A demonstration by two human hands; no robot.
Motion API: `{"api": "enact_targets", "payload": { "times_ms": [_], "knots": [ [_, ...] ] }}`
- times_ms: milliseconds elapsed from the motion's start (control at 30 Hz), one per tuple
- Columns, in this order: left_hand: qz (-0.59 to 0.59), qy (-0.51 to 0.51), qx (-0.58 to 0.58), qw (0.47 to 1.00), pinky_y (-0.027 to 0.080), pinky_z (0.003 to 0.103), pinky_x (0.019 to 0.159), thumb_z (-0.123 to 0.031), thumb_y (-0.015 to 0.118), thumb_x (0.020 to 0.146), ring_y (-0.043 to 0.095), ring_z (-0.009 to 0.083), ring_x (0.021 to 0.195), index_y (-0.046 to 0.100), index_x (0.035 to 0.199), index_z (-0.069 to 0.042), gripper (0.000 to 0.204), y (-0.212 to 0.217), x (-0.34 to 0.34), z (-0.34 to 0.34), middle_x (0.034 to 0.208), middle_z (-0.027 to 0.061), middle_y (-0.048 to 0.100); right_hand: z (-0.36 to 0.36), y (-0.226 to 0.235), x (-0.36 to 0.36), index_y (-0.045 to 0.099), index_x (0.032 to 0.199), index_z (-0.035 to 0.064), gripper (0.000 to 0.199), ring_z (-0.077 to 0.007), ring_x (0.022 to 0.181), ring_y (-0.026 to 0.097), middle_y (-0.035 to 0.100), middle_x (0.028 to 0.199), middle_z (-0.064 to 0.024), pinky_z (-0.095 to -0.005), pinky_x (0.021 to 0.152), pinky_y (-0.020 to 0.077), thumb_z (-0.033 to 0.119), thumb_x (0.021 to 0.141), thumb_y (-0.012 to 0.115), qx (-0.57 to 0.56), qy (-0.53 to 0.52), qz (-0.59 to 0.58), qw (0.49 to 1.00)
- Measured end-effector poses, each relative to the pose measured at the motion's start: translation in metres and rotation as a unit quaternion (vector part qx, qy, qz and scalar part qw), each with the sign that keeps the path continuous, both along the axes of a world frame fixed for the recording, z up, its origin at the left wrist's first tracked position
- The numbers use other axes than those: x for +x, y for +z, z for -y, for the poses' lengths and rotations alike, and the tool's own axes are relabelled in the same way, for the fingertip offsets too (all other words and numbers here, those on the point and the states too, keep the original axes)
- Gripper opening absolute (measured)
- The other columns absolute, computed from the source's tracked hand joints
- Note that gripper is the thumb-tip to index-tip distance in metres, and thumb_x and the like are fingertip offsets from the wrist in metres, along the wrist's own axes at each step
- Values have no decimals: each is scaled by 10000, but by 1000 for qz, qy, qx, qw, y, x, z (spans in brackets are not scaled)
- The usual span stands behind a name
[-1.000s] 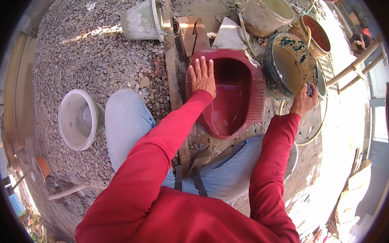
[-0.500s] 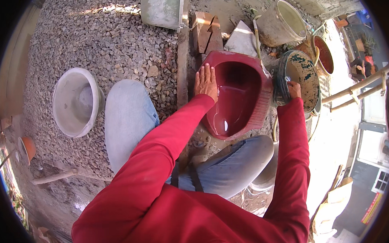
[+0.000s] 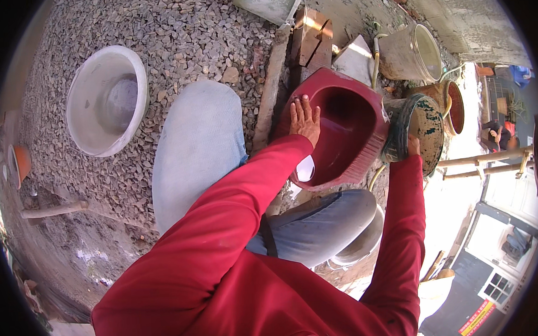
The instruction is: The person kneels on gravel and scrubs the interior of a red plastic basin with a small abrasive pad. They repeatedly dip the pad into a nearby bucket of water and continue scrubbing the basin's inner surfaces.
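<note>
A dark red squat-toilet pan [image 3: 362, 114] lies in front of me on the ground. My left hand [image 3: 304, 119] rests flat on its near rim with the fingers spread. My right hand [image 3: 413, 145] grips the rim of a paint-stained dark bucket [image 3: 419, 133], which is tilted against the pan's right side. Water or wet glaze shines inside the pan. My red sleeves and blue-trousered knees fill the lower part of the view.
A white ceramic pan [image 3: 103, 100] sits on gravel at the left. A grey bucket [image 3: 410, 53] and a rust-coloured pot [image 3: 450, 105] stand behind the dark bucket. Bricks [image 3: 312, 42] and a wooden plank [image 3: 269, 91] lie beyond the red pan. Wooden poles [image 3: 482, 160] run at the right.
My view has swung left and nearer. The dark bucket has been drawn in and tilted up against the red pan. My left hand has stayed on the rim.
</note>
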State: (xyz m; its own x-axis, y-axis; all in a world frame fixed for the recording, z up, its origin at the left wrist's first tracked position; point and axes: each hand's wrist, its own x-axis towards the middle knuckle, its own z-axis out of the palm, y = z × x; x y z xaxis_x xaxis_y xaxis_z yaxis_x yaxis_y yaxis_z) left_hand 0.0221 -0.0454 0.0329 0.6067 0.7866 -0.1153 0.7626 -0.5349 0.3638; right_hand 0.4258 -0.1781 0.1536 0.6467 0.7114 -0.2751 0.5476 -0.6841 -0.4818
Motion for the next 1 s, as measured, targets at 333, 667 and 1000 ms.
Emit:
{"api": "enact_targets", "payload": {
  "times_ms": [333, 667, 1000],
  "knots": [
    [69, 35, -52, 996, 63, 466, 1229, -212, 777, 720, 53, 409, 1504, 57, 1542, 47, 1123, 39, 8, -31, 1609, 278, 32, 6, -3, 10, 727, 1036, -37, 338, -150, 724, 683, 739, 814, -123, -320, 663, 529, 258, 887, 658, -5, 26, 85, 996],
    [31, 96, -50, 994, -26, 508, 1216, -229, 708, 756, 15, 413, 1507, 33, 1541, 56, 1074, 17, 14, -16, 1616, 268, 10, 1, -2, 0, 731, 1043, -20, 318, -160, 736, 687, 738, 834, -125, -318, 678, 531, 237, 869, 667, -4, 6, 70, 998],
    [37, 139, -98, 985, -29, 566, 1196, -259, 748, 739, 19, 452, 1496, 15, 1579, -98, 1127, 30, 10, -25, 1613, 280, -7, 7, -1, 4, 733, 1036, -5, 305, -133, 719, 674, 736, 814, -90, -302, 673, 521, 246, 876, 664, -8, -6, 73, 997]
  ]
}}
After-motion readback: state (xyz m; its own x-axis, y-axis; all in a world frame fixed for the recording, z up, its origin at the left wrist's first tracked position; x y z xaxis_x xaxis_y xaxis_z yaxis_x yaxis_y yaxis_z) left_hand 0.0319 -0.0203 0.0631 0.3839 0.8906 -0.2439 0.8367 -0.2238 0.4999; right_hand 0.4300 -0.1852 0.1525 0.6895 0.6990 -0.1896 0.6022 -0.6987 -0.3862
